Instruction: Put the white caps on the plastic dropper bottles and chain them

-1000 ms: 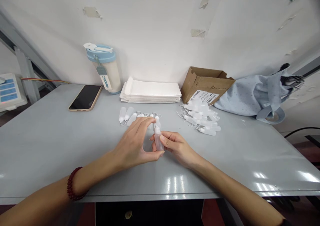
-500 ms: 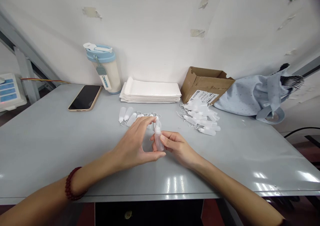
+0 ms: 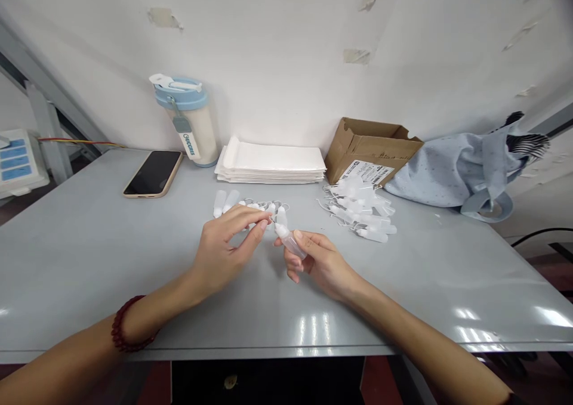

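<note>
A small translucent dropper bottle with a white cap is tilted, its tip pointing up and left. My right hand is closed around the bottle's body, thumb on top. At the tip, the thumb and fingertips of my left hand pinch what looks like the bottle's thin loop, mostly hidden by the fingers. Just behind my hands lies a row of similar bottles, partly covered by my left hand. A heap of bottles with thin loops lies to the right.
At the back of the grey table are a phone, a blue-lidded tumbler, a stack of white envelopes and an open cardboard box. A light blue cloth bag rests at the right.
My left hand has drawn back from around the bottle and now pinches at its tip. The bottle, more upright before, has tilted leftward in my right hand.
</note>
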`<state>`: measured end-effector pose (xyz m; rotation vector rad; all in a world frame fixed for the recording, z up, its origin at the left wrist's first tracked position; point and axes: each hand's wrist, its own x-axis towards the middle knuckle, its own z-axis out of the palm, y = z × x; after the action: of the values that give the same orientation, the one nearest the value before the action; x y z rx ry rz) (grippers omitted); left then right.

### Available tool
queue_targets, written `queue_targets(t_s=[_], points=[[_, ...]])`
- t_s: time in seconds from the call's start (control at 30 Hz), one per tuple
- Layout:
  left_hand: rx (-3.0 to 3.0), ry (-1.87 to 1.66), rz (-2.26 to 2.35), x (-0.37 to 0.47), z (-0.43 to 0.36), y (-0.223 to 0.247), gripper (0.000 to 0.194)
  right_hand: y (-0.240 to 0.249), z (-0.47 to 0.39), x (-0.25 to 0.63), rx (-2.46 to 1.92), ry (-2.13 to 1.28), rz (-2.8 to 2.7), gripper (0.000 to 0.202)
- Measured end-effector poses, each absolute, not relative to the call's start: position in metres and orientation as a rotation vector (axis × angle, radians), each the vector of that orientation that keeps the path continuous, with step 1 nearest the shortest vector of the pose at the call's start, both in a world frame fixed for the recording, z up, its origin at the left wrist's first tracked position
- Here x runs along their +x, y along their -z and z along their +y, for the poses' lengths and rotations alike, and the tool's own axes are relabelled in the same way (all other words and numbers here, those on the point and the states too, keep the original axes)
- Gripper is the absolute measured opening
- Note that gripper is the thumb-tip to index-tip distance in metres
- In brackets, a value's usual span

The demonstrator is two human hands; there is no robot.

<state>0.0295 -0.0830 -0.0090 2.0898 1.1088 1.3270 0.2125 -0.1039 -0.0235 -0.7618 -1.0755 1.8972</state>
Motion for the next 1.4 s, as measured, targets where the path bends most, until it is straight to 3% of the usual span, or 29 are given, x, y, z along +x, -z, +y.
queue_targets(t_s=[0.63, 0.93, 1.4], points=[[2.511, -1.540, 0.846, 0.028, -0.072, 0.023, 0.022, 0.022, -0.107, 0.208, -0.834, -1.948, -0.956, 0.031], [2.176, -1.360, 1.153, 0.026, -0.078, 0.008, 0.008, 0.021, -0.105, 0.212, -0.777, -1.990, -0.937, 0.030], [2.341, -1.470, 1.028, 0.027, -0.075, 0.009, 0.006, 0.018, -0.104, 0.214, -0.737, -2.056, -0.905, 0.030]])
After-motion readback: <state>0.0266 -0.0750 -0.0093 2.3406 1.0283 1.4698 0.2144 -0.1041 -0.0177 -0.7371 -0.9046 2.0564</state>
